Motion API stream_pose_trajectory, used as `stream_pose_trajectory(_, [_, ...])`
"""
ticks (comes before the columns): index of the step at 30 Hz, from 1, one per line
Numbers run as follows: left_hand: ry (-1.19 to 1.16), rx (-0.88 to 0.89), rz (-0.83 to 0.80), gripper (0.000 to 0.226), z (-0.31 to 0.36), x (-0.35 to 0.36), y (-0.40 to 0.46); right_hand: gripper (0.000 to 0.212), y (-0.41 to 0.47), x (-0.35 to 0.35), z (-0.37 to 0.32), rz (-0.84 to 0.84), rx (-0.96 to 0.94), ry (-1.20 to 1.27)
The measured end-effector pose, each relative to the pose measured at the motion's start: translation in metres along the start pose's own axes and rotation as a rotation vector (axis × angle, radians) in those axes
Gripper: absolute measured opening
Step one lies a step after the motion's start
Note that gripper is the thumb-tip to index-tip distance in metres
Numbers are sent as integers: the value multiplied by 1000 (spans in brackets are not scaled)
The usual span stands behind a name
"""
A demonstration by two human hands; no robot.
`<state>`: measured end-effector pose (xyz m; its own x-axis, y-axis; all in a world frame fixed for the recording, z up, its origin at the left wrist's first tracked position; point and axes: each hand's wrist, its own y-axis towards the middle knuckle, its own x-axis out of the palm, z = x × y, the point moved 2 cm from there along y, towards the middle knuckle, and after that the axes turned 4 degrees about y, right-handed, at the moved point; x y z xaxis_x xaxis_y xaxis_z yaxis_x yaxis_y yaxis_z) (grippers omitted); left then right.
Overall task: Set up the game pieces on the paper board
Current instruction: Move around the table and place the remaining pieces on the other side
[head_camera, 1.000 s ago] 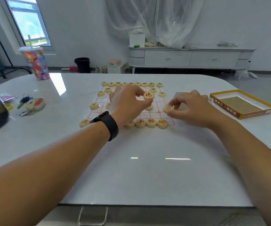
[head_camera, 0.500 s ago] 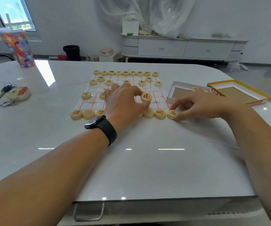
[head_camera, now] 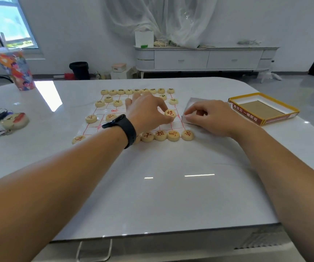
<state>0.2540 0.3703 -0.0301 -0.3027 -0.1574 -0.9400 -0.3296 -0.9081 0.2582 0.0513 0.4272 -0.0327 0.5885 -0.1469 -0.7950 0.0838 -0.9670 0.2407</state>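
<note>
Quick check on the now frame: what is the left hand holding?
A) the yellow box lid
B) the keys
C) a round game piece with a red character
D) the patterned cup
C: the left hand pinches a round game piece with a red character between thumb and finger, above the paper board.

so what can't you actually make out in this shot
- Near row of pieces: the left wrist and its black band cover the middle ones, head view.
- White box tray: the right hand hides its contents.
- Far row: characters too small to read.
- Right hand's grip: whether it pinches anything is unclear.
</note>
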Motion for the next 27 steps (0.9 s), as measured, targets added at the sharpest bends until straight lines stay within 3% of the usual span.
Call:
stream_pose_trajectory(6, [93,-10,-54,47,1,12,7,9,5,0,6,56,40,-64])
stream_pose_trajectory(15, [75,-8,-108,47,4,13,9,11,8,1,14,13,124,-165])
stream_pose_trajectory(22, [54,-10,-152,45,5,12,9,29,9,-1,18,28,172,-233])
stream_pose_trajectory(27, [-140,2,-10,35,9,2,7,34,11,-1,19,7,201,-242])
